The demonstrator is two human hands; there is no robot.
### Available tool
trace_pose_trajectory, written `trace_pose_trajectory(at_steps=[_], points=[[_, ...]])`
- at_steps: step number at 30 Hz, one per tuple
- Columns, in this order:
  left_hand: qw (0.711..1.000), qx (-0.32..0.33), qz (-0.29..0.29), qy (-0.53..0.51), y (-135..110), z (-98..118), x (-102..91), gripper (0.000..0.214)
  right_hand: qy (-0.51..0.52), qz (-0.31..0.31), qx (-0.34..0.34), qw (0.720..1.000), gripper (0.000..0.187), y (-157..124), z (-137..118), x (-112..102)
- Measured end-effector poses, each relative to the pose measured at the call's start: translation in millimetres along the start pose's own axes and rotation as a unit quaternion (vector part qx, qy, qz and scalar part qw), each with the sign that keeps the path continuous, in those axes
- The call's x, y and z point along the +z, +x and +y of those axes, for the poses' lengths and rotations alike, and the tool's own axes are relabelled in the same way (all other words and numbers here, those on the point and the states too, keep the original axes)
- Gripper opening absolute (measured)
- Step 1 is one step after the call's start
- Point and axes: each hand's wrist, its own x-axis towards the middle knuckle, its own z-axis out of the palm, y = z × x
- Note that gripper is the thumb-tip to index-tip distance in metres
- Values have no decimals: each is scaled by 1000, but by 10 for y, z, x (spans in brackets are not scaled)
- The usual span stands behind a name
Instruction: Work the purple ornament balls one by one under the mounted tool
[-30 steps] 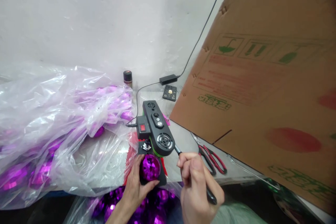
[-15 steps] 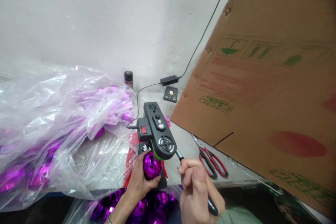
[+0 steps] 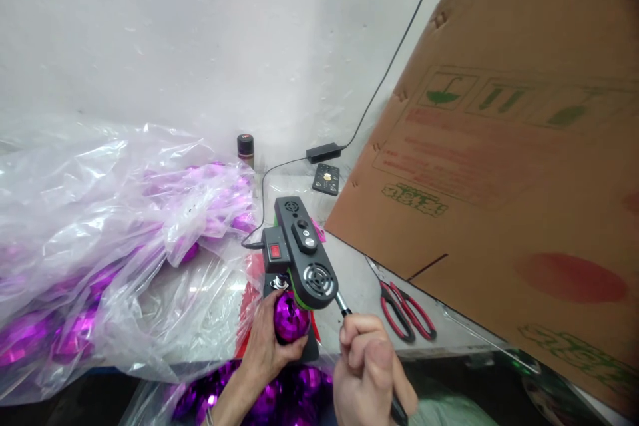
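Observation:
My left hand (image 3: 272,339) is wrapped round a shiny purple faceted ball (image 3: 291,319). It holds the ball beneath the near end of a black machine (image 3: 310,249) with round vents and green sides. On the machine's left a box carries a red rocker switch (image 3: 274,251). My right hand (image 3: 367,366) is closed round the black handle (image 3: 398,411) of a lever, whose metal rod (image 3: 342,303) reaches the machine's near right side. Fingers hide the middle of that handle. What the machine's underside does to the ball is hidden.
Clear plastic bags (image 3: 114,213) of purple balls cover the left side; more purple balls (image 3: 264,403) lie below the table edge. Red-handled scissors (image 3: 407,309) lie right, beside a big cardboard box (image 3: 499,166). Behind are a power adapter (image 3: 323,152), a dark card-like object (image 3: 326,179) and a small bottle (image 3: 245,148).
My right hand and the lever handle have shifted slightly down and to the left. The left hand keeps the ball in the same place at the machine. The whole view has drifted a little.

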Motion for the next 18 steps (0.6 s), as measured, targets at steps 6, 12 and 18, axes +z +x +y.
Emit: trace_pose_trajectory(at_steps=[6,12,18], points=[[1000,-3,0,4,4,5,-10,78,1,7,-7,1000,51,-22,20,8],[1000,6,9,9,1,-13,8,77,-6,-5,-19,1000,52,-46,66,-22],[999,18,18,22,2,-18,32,77,3,1,-17,1000,52,-66,77,-19]])
